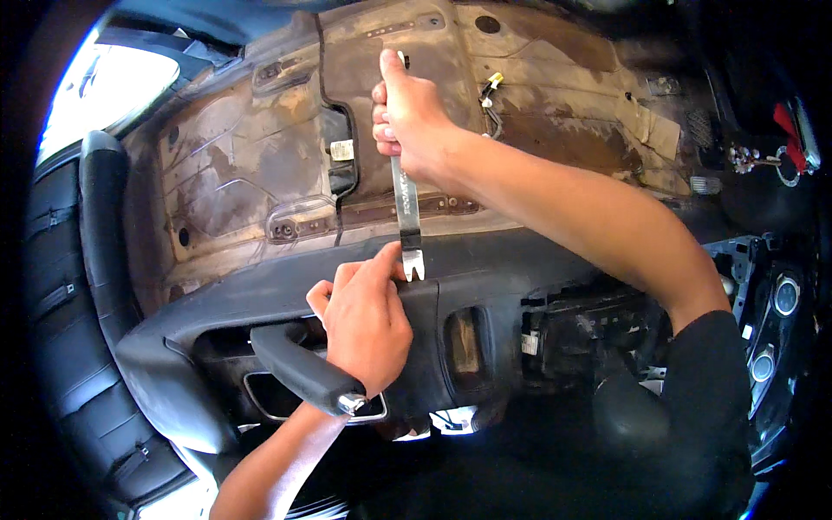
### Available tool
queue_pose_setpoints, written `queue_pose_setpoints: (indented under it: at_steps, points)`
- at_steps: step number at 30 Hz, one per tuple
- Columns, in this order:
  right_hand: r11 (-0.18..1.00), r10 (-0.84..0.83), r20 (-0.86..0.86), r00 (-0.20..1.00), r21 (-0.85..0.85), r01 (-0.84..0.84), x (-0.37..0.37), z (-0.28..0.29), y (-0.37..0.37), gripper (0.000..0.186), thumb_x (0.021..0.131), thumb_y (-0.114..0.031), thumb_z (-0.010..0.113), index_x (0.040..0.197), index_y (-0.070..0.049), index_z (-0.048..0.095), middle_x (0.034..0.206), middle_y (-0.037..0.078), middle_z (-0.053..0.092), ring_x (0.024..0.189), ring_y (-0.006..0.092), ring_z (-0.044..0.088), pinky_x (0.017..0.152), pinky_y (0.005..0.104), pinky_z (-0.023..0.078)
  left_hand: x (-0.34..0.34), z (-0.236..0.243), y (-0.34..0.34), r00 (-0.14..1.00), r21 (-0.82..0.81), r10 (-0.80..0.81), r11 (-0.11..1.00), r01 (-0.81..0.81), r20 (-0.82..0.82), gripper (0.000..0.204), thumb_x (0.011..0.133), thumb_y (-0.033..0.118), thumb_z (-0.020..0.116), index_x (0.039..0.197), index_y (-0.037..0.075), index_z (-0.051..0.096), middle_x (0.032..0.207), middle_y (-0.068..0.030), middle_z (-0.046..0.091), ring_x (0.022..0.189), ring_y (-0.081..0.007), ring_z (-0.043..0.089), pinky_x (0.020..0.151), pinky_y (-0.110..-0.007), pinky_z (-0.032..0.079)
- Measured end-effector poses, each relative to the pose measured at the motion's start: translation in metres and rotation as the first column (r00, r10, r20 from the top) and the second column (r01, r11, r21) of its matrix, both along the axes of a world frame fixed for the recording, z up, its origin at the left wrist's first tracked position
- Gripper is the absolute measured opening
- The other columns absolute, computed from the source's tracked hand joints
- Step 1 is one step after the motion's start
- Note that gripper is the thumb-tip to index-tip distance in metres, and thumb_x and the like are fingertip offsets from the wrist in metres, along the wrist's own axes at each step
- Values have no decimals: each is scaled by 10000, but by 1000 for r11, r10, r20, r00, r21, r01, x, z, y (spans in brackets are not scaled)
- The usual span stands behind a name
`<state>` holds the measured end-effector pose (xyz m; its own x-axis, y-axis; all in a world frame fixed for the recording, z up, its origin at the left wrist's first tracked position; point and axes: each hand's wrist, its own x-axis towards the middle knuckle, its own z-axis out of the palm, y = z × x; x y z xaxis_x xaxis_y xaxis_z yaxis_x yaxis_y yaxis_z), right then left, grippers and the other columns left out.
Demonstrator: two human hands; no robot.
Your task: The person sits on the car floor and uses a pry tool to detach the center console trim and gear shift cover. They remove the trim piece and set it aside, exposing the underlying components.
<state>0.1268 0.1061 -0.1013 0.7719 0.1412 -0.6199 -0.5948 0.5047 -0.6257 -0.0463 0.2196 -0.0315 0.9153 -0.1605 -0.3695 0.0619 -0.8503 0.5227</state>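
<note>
Stripped car cabin, bare dusty metal floor [225, 165] (stained), black seat [61, 286], bright window [104, 87]

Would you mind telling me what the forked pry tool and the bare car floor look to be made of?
The pry tool, gripped by the right hand, looks like bright polished metal: flat, thin, with a silvery glare. The car floor seems to be pressed sheet metal with stamped ribs, dull, under a tan, patchy coating, possibly dust or glue residue.

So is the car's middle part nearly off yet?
Done: the floor is stripped to bare metal, no carpet or seat.

In hand: the right hand holds a flat metal pry bar, forked tip at the black console top edge; the left hand steadies it.

Left: the console and handbrake lever sit in place.
</note>
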Motion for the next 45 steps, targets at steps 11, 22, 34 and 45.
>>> queue_pose_setpoints:
  at_steps: [11, 22, 34, 45]
  points:
    - [980, -130, -295, 947, -186, 77, -5, -62, -7, 480, 1026, -479, 405, 814, -58, 497, 590, 23, 460, 460, 164, 464, 414, 311, 383, 3, 5, 0, 998, -12, -53, 999, 53, -25, 399, 910, -27, 471, 1262, 97, 612, 1063, -38, 661, 1049, -202, 558, 931, -354, 254]
    - [1000, -29, 205, 978, 3, 29, -18, 32, -12, 482, 1006, -587, 403, 798, -154, 427, 546, -49, 307, 417, 71, 299, 406, 252, 230, 5, 11, -3, 995, -19, -4, 1000, 2, -101, 595, 878, -64, 444, 1450, 102, 428, 1079, -68, 625, 1048, -189, 530, 977, -362, 228]
    - [950, 313, 625, 715, -216, -227, -37, 95, -18, 618, 1015, -611, 322, 715, -90, 468, 563, -3, 409, 510, 124, 434, 503, 306, 391, 3, 3, -3, 1000, -34, 9, 999, -9, -20, 308, 877, -45, 440, 1135, 70, 562, 983, -85, 617, 1026, -230, 513, 939, -403, 226]
    - [930, 353, 577, 736, -129, -345, -33, 78, -4, 620, 1023, -595, 310, 743, -70, 482, 573, 16, 437, 535, 144, 465, 536, 321, 410, 4, 2, 0, 998, -37, 57, 998, -59, -32, 329, 879, -27, 474, 1187, 67, 538, 947, -93, 600, 995, -228, 512, 921, -399, 229]
